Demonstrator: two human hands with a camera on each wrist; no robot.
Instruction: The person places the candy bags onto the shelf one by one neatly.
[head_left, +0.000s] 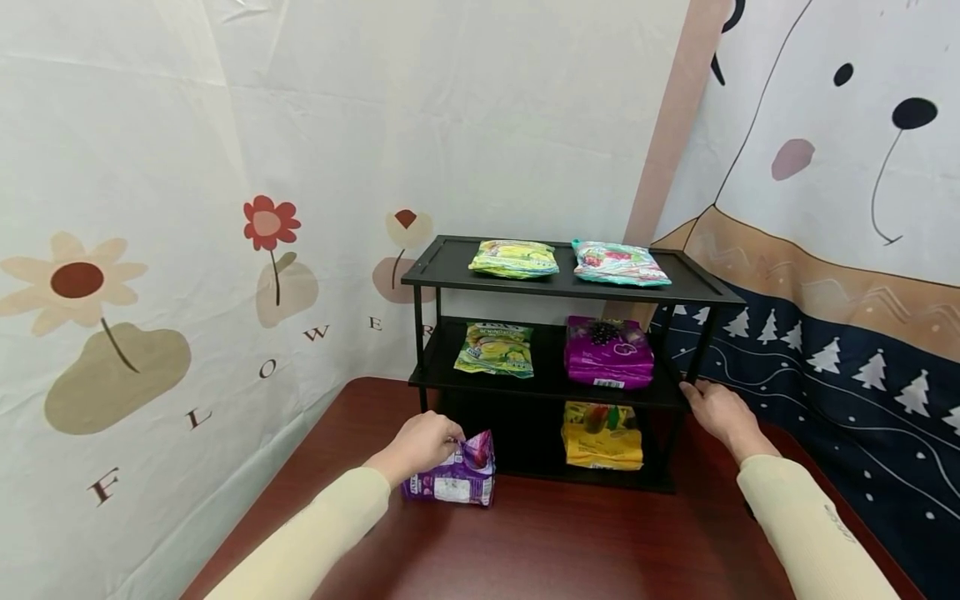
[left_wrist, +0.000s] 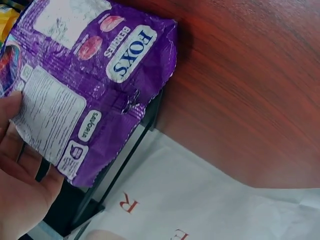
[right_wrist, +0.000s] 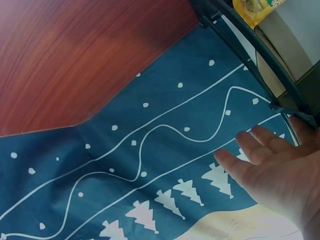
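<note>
A purple Fox's Berries candy bag point(left_wrist: 100, 85) is in my left hand point(head_left: 422, 443), thumb on its printed back and fingers behind it. In the head view this bag point(head_left: 453, 479) is at the lower left front of a black three-tier rack point(head_left: 540, 393). My right hand point(head_left: 723, 414) touches the rack's right side at the middle shelf's end. In the right wrist view, the fingers of that right hand point(right_wrist: 280, 170) extend loosely beside the rack frame point(right_wrist: 270, 65); the thumb is hidden there.
On the top shelf lie a yellow-green bag point(head_left: 514, 259) and a teal-edged bag point(head_left: 620, 264). The middle shelf bears a green bag point(head_left: 495, 350) and a purple-magenta bag point(head_left: 608, 353). A yellow bag point(head_left: 602, 437) lies at the bottom right. The rack stands on a reddish-brown table point(head_left: 555, 542) before printed cloth walls.
</note>
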